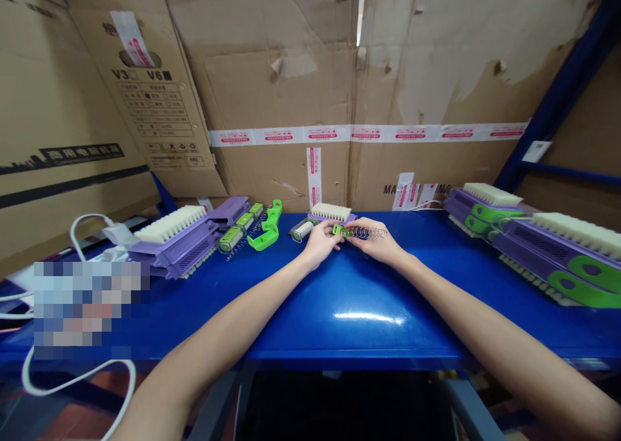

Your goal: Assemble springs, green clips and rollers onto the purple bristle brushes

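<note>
Over the middle of the blue table, my left hand (320,244) pinches a small green plastic piece (337,229). Close against it, my right hand (381,246) has its fingers closed on a coiled metal spring (369,233), which stretches rightward from the green piece. Whether the two parts are joined is hidden by my fingers. Just behind my hands stands a purple brush (332,212) with cream bristles facing up. A white block in a clear and grey casing (301,231) lies left of my left hand.
On the left are green-topped blocks (231,237), several loose springs (264,221), green curved handles (264,236) and stacked purple brushes (179,240). More purple-and-green brushes (538,244) sit at the right. A white cable (80,376) hangs over the front left edge. Cardboard (291,79) walls the back.
</note>
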Available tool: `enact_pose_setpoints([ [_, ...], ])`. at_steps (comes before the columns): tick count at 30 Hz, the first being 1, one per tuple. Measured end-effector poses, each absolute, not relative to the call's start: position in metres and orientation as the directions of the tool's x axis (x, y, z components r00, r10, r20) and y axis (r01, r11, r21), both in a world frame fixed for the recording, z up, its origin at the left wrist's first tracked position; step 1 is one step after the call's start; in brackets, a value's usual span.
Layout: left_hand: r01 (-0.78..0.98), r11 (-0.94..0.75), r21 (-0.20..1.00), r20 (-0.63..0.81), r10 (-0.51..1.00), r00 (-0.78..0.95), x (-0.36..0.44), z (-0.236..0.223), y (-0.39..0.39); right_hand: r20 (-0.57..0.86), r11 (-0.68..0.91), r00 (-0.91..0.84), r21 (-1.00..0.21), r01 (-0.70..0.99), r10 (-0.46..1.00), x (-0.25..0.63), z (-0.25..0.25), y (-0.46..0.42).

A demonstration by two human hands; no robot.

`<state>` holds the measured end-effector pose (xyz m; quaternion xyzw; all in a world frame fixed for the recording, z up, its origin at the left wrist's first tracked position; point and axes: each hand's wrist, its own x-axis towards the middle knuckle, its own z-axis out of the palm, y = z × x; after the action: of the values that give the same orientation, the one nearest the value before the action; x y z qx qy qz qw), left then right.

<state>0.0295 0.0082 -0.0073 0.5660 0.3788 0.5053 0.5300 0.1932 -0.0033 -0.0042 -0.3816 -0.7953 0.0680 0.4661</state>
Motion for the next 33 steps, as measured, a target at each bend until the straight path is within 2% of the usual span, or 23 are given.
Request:
enact_pose_setpoints([
  [3, -0.092, -0.164, 0.982, 0.180, 0.964, 0.194, 0.0297, -0.0059, 0.0064, 0.703, 0.702, -0.273, -0.438, 0.562, 0.657, 0.1935, -0.0027, -0.0036],
  [12, -0.082, -0.168, 0.982, 0.180, 0.968, 0.174, 0.0291, -0.0049, 0.0038, 0.606, 0.641, -0.252, -0.597, 0.482, 0.754, 0.1914, -0.0019, -0.0066],
  [20, -0.053, -0.173, 0.983, 0.180, 0.965, 0.189, 0.0278, -0.0069, 0.0056, 0.564, 0.607, -0.242, -0.659, 0.444, 0.789, 0.1912, -0.0025, -0.0064],
  [33, -0.008, -0.171, 0.985, 0.169, 0.965, 0.200, 0.0287, -0.0054, 0.0064, 0.555, 0.611, -0.264, -0.670, 0.422, 0.789, 0.1894, -0.0062, -0.0051],
])
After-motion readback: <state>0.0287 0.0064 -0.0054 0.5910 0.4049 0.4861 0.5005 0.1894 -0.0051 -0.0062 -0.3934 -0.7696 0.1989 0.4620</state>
